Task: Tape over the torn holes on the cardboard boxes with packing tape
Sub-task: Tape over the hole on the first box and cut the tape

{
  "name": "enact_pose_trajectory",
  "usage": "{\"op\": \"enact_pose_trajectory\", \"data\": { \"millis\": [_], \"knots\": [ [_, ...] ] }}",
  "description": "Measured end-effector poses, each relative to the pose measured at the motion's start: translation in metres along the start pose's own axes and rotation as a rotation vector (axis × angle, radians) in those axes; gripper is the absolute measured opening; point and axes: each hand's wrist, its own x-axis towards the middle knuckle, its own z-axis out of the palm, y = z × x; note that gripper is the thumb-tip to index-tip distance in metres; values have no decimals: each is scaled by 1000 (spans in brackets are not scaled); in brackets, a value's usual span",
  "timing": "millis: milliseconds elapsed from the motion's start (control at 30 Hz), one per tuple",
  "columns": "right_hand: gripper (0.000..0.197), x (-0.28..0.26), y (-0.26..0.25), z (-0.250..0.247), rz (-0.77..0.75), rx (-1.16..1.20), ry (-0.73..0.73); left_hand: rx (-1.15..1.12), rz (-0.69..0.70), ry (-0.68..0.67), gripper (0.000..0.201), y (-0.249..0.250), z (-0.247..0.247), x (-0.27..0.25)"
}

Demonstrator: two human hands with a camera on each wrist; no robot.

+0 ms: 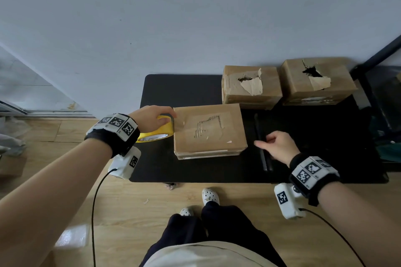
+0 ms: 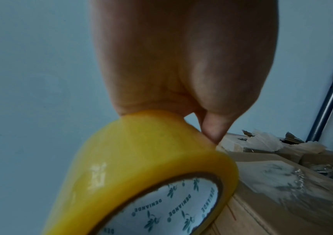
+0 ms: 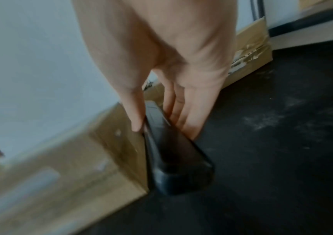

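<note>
A near cardboard box (image 1: 208, 130) lies on the black table (image 1: 184, 89); clear tape covers the torn patch on its top. My left hand (image 1: 167, 118) grips a yellow packing tape roll (image 1: 156, 134) against the box's left edge; in the left wrist view the thumb of that hand (image 2: 208, 124) presses on the roll (image 2: 141, 159) next to the box (image 2: 282, 182). My right hand (image 1: 269, 143) is just right of the box, and in the right wrist view it (image 3: 161, 128) pinches a long black cutter (image 3: 171, 159) between thumb and fingers. The cutter (image 1: 262, 158) lies lengthwise on the table.
Two more boxes with open torn holes stand at the back, one in the middle (image 1: 249, 84) and one further right (image 1: 316, 80). A dark metal rack (image 1: 373, 58) borders the table's right end. The wall runs close behind. My feet in white clogs (image 1: 210, 196) are on the wooden floor.
</note>
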Motion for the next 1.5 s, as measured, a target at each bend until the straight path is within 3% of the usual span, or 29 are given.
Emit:
{"op": "enact_pose_trajectory", "data": {
  "millis": [100,233,467,533,600,667,700,733,800,867,933,1200,1500],
  "knots": [
    [41,6,5,18,30,-287,-91,-6,-9,-2,28,-1,-1,1],
    [43,17,3,39,45,-454,-110,6,-33,-10,30,2,-2,-1],
    [47,28,7,55,6,-451,-117,-17,-49,-8,29,1,-1,-2],
    [44,26,2,51,4,-405,-53,-26,-55,-17,29,0,-1,-2],
    [33,22,-6,42,-128,-235,163,-31,-55,-17,29,0,-1,-1],
    [21,11,-22,34,-464,-11,404,-30,-56,-12,29,0,-1,-1],
    [20,3,-34,35,-646,45,444,-33,-60,-11,29,0,-2,-1],
    [22,-6,-48,39,-802,50,403,-36,-64,-9,29,1,-2,-1],
    [33,-17,-74,61,-993,-81,169,-38,-67,-9,29,1,-2,-1],
    [51,-18,-92,87,-988,-347,-47,-36,-63,-8,29,1,-2,-2],
    [64,-9,-100,100,-883,-555,-143,-51,-64,-3,29,0,-2,-3],
    [65,1,-99,112,-822,-705,-130,-204,-105,65,28,-5,-6,-15],
    [75,-4,-98,111,-900,-874,-146,-241,-103,122,25,-10,-14,-29]
  ]
}}
